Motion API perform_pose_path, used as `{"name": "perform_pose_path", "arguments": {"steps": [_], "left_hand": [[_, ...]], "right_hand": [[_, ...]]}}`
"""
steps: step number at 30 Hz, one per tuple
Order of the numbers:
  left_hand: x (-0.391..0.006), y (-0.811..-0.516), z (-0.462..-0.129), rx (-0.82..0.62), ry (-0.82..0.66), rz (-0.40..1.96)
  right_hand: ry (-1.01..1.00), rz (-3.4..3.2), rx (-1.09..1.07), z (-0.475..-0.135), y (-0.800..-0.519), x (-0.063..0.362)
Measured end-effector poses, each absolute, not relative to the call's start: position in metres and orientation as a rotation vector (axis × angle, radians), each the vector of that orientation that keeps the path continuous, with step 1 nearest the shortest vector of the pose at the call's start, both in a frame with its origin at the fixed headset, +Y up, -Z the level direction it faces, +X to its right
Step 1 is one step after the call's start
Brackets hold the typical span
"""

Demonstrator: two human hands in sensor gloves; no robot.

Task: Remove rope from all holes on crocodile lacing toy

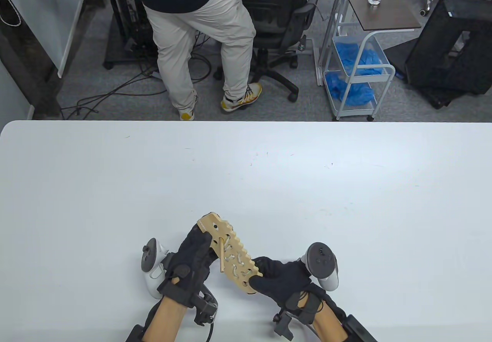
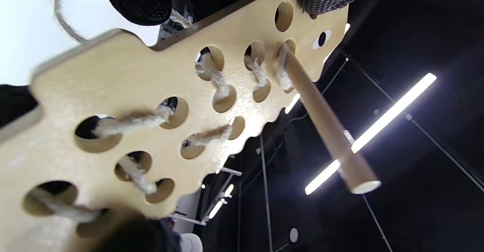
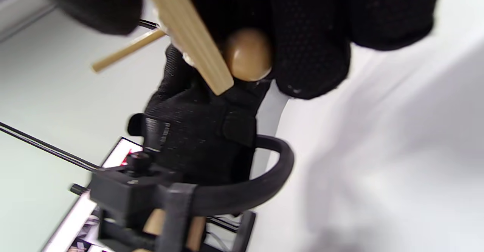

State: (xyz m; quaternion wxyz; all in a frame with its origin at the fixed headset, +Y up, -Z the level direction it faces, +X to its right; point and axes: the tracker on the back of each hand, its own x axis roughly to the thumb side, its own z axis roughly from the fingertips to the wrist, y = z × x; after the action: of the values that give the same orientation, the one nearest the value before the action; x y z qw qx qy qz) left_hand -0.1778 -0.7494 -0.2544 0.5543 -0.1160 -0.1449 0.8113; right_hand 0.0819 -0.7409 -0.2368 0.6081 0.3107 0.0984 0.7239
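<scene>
White desk [image 1: 115, 188] stretches wide under us, with an office chair [image 1: 276, 23] and a person's legs [image 1: 200, 50] beyond its far edge. Starting at the grip: our left hand [image 1: 194, 259] curls round the head end of the crocodile lacing toy [image 1: 228, 255], fingers wrapped under the board, while our right hand [image 1: 282, 280] pinches the tail end between thumb and fingers — so both grips are closed on the toy, which is held up off the desk between them.

From the left wrist view, the rope [image 2: 132, 119] is laced through nearly every hole we can see, in short stitches across the board. The wooden needle [image 2: 329, 127] at the rope's end pokes out of a hole near the head, its long axis pointing away from the board's face and toward us.

We judge the needle lies closer to the left hand, yet that hand is steadying the board — the right would have to let go and reach across.
</scene>
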Motion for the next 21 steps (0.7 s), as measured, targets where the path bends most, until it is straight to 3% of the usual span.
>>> {"name": "perform_pose_path", "arguments": {"steps": [4, 11, 21], "left_hand": [[-0.181, -0.748, -0.254, -0.269, -0.288, 1.821], [-0.181, -0.742, -0.252, -0.265, -0.225, 1.451], [-0.178, -0.734, -0.251, -0.244, -0.158, 1.182]], "right_hand": [[0.092, 1.869, 0.715, -0.238, -0.732, 0.09], [-0.157, 2.194, 0.707, -0.233, -0.715, 0.099], [-0.273, 2.302, 0.671, -0.23, -0.709, 0.099]]}}
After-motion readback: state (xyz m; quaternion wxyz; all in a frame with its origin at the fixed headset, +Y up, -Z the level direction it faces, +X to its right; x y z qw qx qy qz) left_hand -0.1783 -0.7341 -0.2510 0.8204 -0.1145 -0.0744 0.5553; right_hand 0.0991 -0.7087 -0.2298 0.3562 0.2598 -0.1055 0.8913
